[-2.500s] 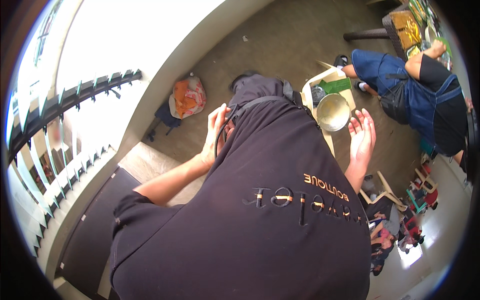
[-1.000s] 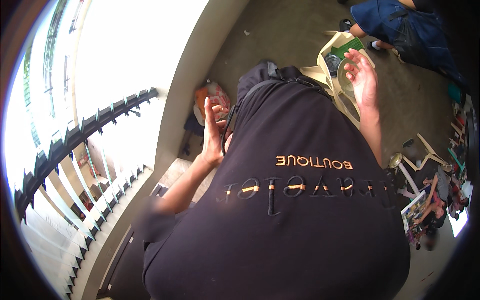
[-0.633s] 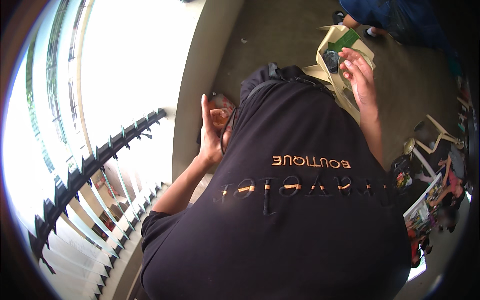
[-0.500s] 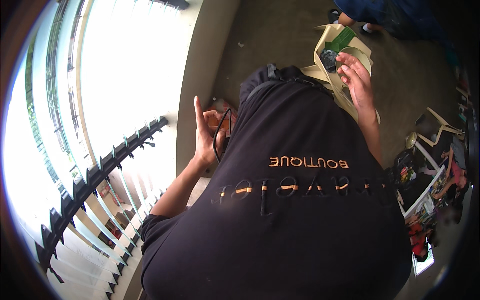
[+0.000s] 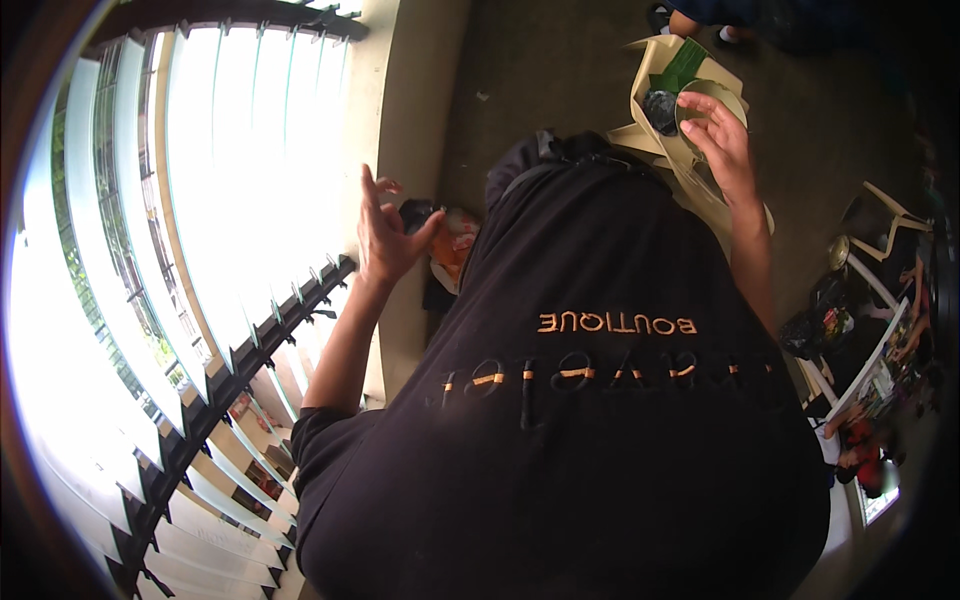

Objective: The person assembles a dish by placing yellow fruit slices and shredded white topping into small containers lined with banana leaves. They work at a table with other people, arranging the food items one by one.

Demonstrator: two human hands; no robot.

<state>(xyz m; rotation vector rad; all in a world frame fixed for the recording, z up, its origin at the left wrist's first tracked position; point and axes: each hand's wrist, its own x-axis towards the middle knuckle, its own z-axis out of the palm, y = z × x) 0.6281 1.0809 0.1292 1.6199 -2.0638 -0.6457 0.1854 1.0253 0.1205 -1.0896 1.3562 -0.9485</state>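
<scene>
Right hand (image 5: 722, 140) w/ fingers spread rests on the round bowl (image 5: 712, 100) in the open tan box (image 5: 668, 80) on the floor, left hand (image 5: 385, 232) is up, open & empty; looks mid-grab, next needs a firm grip

The bowl (image 5: 712, 100) lies on the cardboard (image 5: 668, 110), right of the orange bag (image 5: 456, 245).

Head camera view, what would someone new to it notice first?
The person's black shirt with orange lettering fills the lower middle. Above it, the right hand rests on a round bowl in a pale folded tray at the top, while the left hand is raised with open fingers beside the bright louvred window.
</scene>
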